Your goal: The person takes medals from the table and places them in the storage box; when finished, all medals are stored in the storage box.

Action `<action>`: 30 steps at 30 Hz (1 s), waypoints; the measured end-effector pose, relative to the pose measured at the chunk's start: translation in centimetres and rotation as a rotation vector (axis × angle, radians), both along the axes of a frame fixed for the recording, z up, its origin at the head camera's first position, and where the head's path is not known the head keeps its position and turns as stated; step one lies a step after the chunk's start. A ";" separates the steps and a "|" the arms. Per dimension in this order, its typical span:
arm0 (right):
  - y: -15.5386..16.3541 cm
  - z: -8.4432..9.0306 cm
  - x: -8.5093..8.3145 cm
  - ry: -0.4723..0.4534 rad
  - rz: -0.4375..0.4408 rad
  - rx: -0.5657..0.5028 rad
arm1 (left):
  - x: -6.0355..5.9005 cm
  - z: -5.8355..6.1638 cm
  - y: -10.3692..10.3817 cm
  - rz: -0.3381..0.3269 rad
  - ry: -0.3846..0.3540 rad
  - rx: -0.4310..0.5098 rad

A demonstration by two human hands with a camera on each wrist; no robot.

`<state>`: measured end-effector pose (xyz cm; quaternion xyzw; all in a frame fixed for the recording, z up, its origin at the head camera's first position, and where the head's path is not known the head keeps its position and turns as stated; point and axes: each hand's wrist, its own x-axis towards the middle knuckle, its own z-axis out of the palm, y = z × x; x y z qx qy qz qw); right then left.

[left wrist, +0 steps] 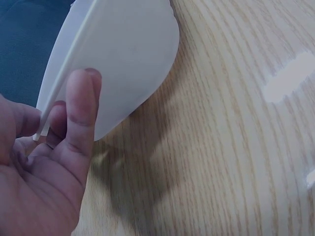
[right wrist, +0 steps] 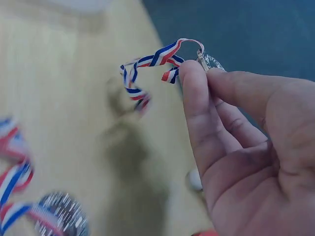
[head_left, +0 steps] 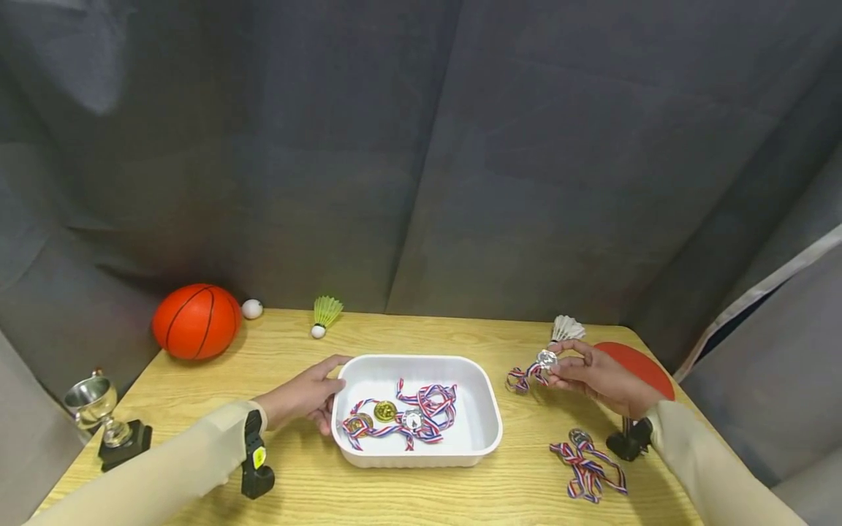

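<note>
My left hand [head_left: 309,393] grips the left rim of a white plastic tub [head_left: 487,409], thumb inside the wall and fingers outside, as the left wrist view shows. Inside the tub lie two gold-coloured medals [head_left: 384,411] and a silver one [head_left: 412,419] on tangled red, white and blue ribbons. To the tub's right, my right hand [head_left: 595,376] pinches a silver medal [head_left: 547,359] by its edge between thumb and fingertips. Its striped ribbon [right wrist: 162,56] dangles over the table. Nearer me lies another silver medal [head_left: 579,437] with its ribbon [head_left: 588,467] bunched beside it.
A red paddle [head_left: 641,369] stands behind my right wrist, near a white shuttlecock [head_left: 567,329]. Along the back are a yellow shuttlecock [head_left: 325,314], a white ball [head_left: 252,309] and an orange basketball [head_left: 197,321]. A trophy cup [head_left: 99,409] stands far left. Grey curtains surround the table.
</note>
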<state>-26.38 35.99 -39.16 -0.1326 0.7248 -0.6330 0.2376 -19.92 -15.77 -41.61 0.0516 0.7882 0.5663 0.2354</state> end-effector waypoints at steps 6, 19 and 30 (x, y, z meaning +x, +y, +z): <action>-2.2 3.6 -0.3 0.057 -0.014 -0.048 | 0.1 0.1 0.0 -0.005 0.001 -0.004; -8.5 11.3 0.6 0.182 0.012 -0.189 | 0.2 0.1 0.0 -0.003 0.001 0.005; -12.5 9.4 0.8 0.199 0.141 0.238 | 0.0 0.1 0.0 -0.001 0.001 -0.009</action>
